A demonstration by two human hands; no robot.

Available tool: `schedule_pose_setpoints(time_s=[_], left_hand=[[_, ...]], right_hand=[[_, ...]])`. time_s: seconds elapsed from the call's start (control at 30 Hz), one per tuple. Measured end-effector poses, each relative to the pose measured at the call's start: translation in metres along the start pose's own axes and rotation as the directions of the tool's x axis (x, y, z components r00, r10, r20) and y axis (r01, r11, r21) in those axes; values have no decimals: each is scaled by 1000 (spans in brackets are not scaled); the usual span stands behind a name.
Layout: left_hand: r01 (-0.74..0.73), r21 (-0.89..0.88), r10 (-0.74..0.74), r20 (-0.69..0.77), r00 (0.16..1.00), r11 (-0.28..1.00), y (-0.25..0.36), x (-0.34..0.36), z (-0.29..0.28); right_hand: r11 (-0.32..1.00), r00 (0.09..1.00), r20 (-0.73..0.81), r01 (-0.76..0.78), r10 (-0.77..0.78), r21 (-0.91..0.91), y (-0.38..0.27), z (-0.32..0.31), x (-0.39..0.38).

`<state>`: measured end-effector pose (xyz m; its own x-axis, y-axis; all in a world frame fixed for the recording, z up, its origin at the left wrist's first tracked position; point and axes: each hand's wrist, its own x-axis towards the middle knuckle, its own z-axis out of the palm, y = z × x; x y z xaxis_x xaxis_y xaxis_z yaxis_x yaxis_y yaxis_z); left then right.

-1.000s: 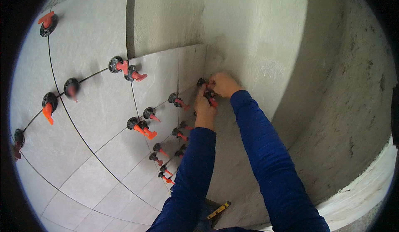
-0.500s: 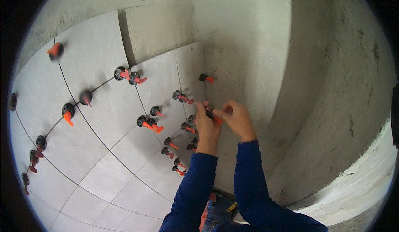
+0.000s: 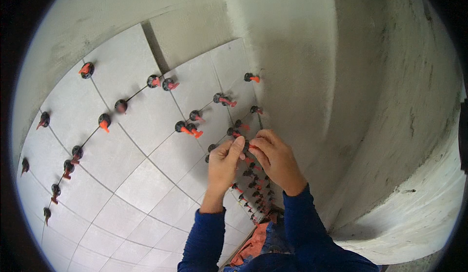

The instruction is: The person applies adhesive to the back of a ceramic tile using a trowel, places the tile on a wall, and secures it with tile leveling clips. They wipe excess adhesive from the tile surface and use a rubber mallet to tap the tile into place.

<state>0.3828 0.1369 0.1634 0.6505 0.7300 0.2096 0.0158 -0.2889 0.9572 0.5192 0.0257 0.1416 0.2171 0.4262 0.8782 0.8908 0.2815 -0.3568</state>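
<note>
My left hand (image 3: 225,165) pinches the black disc of a tile leveler (image 3: 246,147) between thumb and fingers. From the other side, the fingertips of my right hand (image 3: 277,161) close on its orange-red handle. Both hands are close together in front of the tiled wall (image 3: 141,184), near the inner corner. Whether the leveler touches the wall cannot be made out. Similar levelers with black discs and red handles sit along the tile joints, such as a pair (image 3: 187,128) left of my hands and one (image 3: 251,77) above them.
Bare grey plaster (image 3: 302,67) covers the wall right of the corner. A dark gap (image 3: 155,48) runs up beside the tallest tile. Several more levelers crowd the corner below my hands. An orange-red cloth-like thing (image 3: 251,243) and blue fabric (image 3: 278,238) show at the lower edge.
The view has shifted, so the tiles appear farther right and more levelers show below. My hands have come together; my right fingers, apart from the leveler's body before, now grip its handle.
</note>
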Motion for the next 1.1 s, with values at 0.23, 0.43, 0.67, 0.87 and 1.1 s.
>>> schedule_pose_setpoints(time_s=[0.23,0.43,0.67,0.87,1.1], left_hand=[[-669,237,610,282,741,704,31,-41,-36],[-411,201,355,261,897,889,45,-47,-58],[-410,242,334,301,893,879,53,-26,-49],[-630,739,762,259,594,239,124,63,-53],[-145,954,626,284,726,-264,182,179,-44]], right_hand=[[543,860,241,-477,449,691,-24,2,-5],[736,961,202,-273,186,620,-30,5,-9],[797,993,-104,13,63,604,-11,16,12],[634,868,-111,-261,485,728,40,28,51],[598,761,-56,-459,646,657,112,81,101]])
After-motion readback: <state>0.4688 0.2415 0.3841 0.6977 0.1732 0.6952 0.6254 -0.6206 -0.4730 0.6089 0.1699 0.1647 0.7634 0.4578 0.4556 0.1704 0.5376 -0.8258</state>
